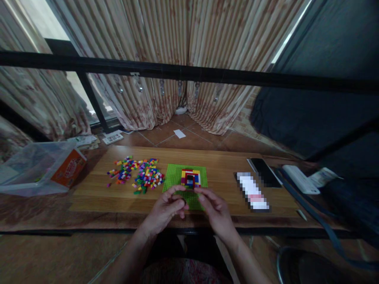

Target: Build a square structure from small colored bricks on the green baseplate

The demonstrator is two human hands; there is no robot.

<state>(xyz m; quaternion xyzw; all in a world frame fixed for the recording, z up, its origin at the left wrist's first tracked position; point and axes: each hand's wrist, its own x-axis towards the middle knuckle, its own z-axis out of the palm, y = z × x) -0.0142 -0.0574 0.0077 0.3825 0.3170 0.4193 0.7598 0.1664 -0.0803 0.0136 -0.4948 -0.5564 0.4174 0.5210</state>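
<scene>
A green baseplate [174, 175] lies on the wooden table [225, 169], carrying a small brick structure [190, 178] in red, yellow, blue and white. A pile of loose coloured bricks [142, 175] is spread to its left. My left hand [167, 209] hovers at the plate's near edge, fingers curled and pinched together on something small that I cannot make out. My right hand [216, 211] is close beside it, fingertips bent toward the left hand; whether it holds anything is hidden.
A clear plastic bin [26, 165] with an orange box [68, 169] stands at the far left. A black phone [265, 171] and a blurred-out item [253, 193] lie to the right. Curtains and a black rail are behind the table.
</scene>
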